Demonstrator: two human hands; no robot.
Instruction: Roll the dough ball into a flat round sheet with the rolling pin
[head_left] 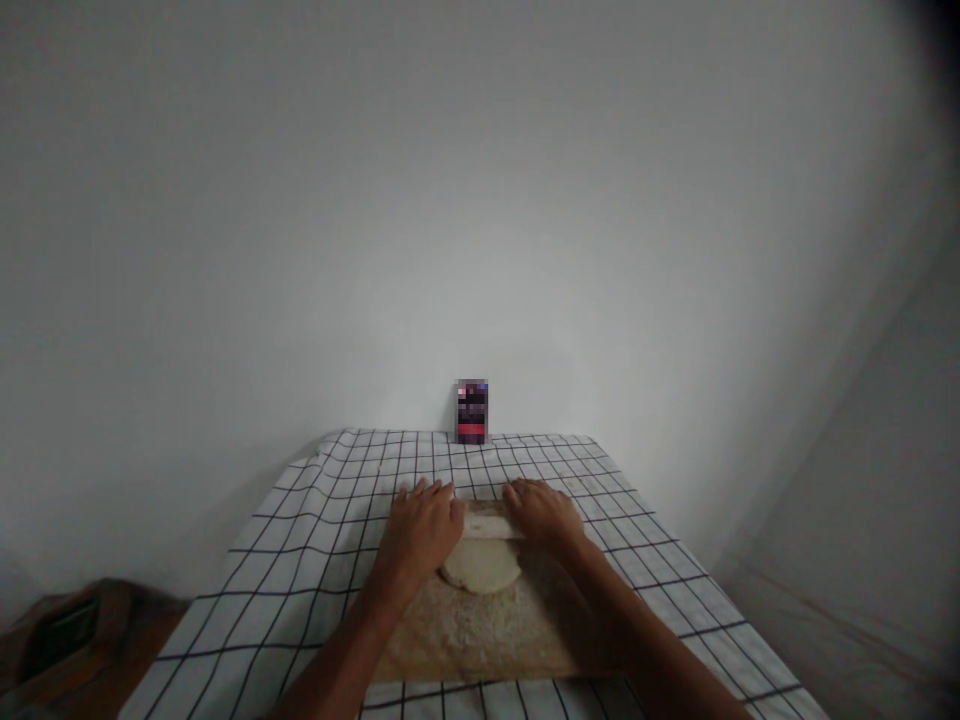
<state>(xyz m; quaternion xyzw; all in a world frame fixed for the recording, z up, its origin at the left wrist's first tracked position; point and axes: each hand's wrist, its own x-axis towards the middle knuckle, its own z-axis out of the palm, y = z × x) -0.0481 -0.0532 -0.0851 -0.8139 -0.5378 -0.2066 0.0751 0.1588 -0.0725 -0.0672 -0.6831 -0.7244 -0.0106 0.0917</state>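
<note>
A pale, floury rolling pin lies crosswise over the far part of a flat round of dough. My left hand rests over the pin's left end, with its fingers pointing forward and its thumb toward the middle. On the other end sits my right hand, fingers bent over the pin. Both hands cover the ends of the pin, so only its middle shows. Beneath the dough is a wooden board dusted with flour.
A white tablecloth with dark checks covers the table. At its far edge a dark, pixelated upright object stands against the white wall. A brown box-like object sits low on the left, off the table.
</note>
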